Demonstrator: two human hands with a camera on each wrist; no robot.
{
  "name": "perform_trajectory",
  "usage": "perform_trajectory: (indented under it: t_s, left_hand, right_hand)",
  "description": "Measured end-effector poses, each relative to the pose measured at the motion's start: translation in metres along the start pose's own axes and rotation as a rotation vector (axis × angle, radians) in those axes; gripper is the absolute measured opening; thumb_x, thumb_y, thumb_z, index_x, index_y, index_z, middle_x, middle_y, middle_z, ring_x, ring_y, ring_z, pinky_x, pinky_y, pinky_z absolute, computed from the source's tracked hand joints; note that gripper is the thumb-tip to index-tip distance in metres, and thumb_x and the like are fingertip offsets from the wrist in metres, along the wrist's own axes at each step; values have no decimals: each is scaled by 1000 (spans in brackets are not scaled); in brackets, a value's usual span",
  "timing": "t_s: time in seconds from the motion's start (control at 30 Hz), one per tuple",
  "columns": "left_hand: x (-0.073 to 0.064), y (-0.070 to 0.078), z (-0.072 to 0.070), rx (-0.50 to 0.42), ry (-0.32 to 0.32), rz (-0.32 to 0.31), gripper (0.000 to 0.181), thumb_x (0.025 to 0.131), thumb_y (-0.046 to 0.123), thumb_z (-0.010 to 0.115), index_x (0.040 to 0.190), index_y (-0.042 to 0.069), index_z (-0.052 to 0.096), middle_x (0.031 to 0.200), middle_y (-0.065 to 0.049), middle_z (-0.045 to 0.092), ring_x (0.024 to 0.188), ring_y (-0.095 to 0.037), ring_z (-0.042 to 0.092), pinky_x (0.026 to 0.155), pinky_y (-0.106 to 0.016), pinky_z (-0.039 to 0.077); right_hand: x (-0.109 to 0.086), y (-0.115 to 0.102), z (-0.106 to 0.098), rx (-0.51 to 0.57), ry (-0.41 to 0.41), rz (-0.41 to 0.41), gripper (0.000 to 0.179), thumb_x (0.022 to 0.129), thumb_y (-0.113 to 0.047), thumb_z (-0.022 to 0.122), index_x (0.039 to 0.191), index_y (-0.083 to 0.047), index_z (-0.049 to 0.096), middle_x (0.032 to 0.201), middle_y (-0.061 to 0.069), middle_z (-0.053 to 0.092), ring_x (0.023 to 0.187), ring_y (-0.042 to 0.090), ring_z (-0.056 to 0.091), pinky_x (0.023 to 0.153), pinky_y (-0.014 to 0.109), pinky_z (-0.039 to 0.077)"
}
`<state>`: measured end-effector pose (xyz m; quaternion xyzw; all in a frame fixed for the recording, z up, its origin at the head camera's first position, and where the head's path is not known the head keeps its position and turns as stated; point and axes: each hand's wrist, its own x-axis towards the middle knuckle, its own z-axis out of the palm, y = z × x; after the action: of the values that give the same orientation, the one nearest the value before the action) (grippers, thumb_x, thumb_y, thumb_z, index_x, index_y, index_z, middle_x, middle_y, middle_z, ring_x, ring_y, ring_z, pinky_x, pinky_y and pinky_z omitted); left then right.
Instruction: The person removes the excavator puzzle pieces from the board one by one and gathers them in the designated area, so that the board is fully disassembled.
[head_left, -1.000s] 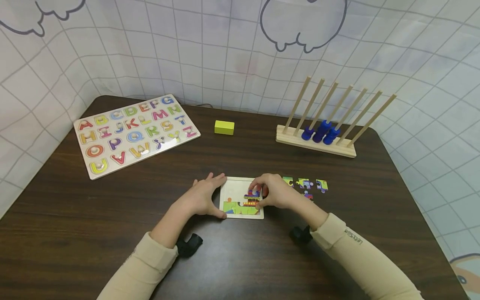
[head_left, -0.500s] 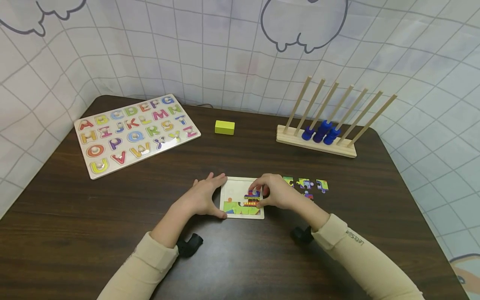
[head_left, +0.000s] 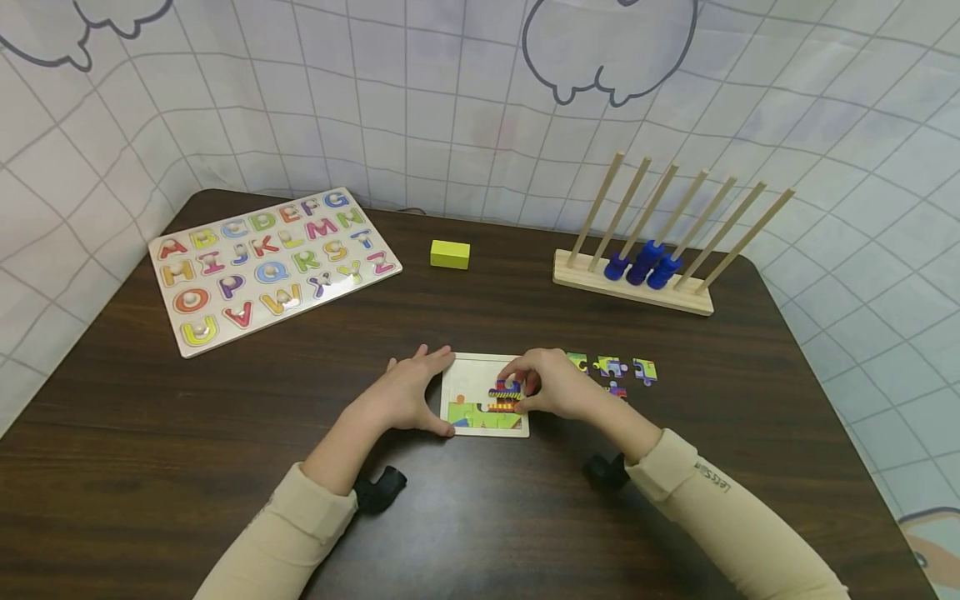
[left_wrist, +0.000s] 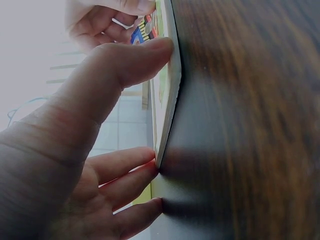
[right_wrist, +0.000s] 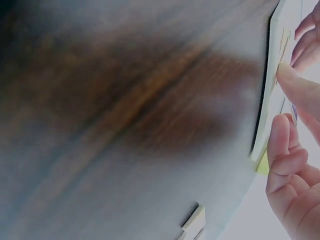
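Observation:
A small wooden puzzle tray [head_left: 472, 372] lies on the table with a green strip of fitted pieces along its near side. My left hand [head_left: 401, 393] spans its left side, thumb on the near left corner, fingertips at the far left corner. Over the tray's right part, my right hand [head_left: 558, 383] pinches a red and blue puzzle piece [head_left: 505, 390] between thumb and fingers. In the left wrist view that piece [left_wrist: 144, 31] stands tilted against the tray's face. The right wrist view shows the thumb at the tray's edge and other fingers curled beside it.
Several loose puzzle pieces [head_left: 611, 367] lie right of the tray, partly behind my right forearm. Farther back are an alphabet board [head_left: 273, 271], a yellow block [head_left: 449, 255] and a wooden peg stand [head_left: 632, 287] with blue beads. A white gridded curtain [head_left: 450, 125] hangs behind the table.

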<state>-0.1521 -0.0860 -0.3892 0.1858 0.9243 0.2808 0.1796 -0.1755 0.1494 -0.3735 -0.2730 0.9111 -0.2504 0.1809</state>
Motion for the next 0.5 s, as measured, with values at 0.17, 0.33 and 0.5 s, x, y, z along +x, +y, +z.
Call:
perform_trajectory:
  t_s: [0.17, 0.33, 0.5]
  left_hand:
    - [0, 0, 0, 2, -1, 6, 99, 60, 35, 85, 141, 7, 35, 148, -5, 28, 137, -31, 13, 102, -62, 9]
    - [-1, 1, 0, -1, -1, 8, 99, 60, 34, 85, 141, 6, 35, 148, -5, 28, 137, -31, 13, 103, -62, 9]
    - [0, 0, 1, 3, 2, 12, 99, 60, 34, 85, 141, 6, 35, 148, -5, 28, 137, -31, 13, 103, -62, 10]
  right_hand:
    - [0, 0, -1, -15, -7, -15, 35, 71, -12, 79, 105, -8, 69, 75, -1, 56, 65, 13, 49, 58, 23, 43]
    - [-1, 0, -1, -35, -3, -31, 37, 71, -14, 78, 106, -9, 68, 80, -3, 58, 68, 14, 50, 60, 23, 43]
    - [-1, 2, 0, -63, 14, -52, 35, 72, -16, 78, 105, -9, 69, 82, -4, 61, 69, 15, 50, 59, 23, 42]
